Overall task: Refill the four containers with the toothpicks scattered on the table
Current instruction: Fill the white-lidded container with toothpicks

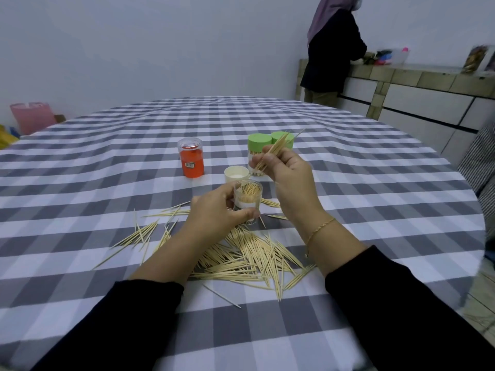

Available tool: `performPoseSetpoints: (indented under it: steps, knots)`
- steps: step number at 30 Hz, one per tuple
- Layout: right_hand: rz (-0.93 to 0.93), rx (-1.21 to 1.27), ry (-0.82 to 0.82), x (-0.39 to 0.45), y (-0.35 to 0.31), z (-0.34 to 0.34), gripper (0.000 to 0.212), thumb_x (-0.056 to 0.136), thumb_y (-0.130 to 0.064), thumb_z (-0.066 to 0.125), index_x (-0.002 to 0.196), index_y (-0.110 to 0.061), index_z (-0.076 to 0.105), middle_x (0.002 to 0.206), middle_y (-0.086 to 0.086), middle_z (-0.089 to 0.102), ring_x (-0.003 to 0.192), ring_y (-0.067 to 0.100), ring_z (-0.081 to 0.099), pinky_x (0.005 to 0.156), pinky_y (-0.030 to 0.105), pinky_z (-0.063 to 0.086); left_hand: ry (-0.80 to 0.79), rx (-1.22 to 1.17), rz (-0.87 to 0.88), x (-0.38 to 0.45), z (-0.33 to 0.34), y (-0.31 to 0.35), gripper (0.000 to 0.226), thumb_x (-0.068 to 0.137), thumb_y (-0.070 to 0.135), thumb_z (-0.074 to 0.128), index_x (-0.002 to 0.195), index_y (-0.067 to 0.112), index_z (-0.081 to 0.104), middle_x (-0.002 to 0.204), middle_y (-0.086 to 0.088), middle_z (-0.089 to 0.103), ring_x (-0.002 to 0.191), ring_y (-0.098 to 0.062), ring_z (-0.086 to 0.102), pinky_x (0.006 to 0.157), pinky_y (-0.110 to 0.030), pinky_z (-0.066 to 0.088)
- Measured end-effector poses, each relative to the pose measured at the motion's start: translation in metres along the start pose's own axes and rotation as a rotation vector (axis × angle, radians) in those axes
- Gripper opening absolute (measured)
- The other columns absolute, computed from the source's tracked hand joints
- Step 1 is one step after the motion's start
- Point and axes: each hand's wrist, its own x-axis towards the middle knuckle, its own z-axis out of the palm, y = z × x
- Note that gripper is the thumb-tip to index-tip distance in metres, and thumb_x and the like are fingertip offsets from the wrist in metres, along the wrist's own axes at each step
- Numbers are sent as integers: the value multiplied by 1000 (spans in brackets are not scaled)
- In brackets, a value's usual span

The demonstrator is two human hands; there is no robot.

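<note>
In the head view, the left hand gripped a clear container near the middle of the table, thumb and fingers curled round its wall, and the container stood open and looked nearly full of upright toothpicks. The right hand was raised just above and beyond it, pinching a small bundle of toothpicks between thumb and fingertips, tips pointing up and away. A white cap, probably this container's lid, lay just behind it. Toward the far edge stood an orange container with its clear lid on, and two green-lidded containers side by side, so three of the four seemed already filled and closed. A large heap of scattered toothpicks lay toward the near edge between the forearms, with strays fanning out to the left, so much picking up appeared to remain. The second green-lidded container was mostly hidden behind the raised hand and bundle, and its fill level could not be made out.
</note>
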Motion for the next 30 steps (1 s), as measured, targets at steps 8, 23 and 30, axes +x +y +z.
performPoseSetpoints:
  steps: [8, 23, 30]
  knots:
    - [50, -63, -115, -3, 11, 3, 18, 94, -5, 51, 89, -16, 64, 99, 9, 68, 97, 17, 63, 86, 38, 55, -1, 2, 24, 1, 1, -1, 55, 72, 52, 78, 122, 41, 58, 90, 20, 67, 95, -5, 62, 98, -47, 43]
    - [92, -106, -219, -5, 21, 2, 16, 94, -4, 53, 101, -11, 65, 90, -1, 67, 77, 1, 63, 66, 12, 52, 1, 16, 51, 0, 0, -1, 48, 72, 50, 78, 115, 43, 59, 90, 22, 68, 92, -3, 64, 96, -48, 44]
    - [175, -158, -241, -3, 23, -1, 15, 92, -8, 57, 102, -11, 67, 103, 3, 66, 95, 14, 63, 78, 16, 53, -8, 15, 50, -1, -1, 1, 47, 73, 48, 78, 115, 42, 59, 85, 27, 64, 93, -2, 63, 98, -47, 43]
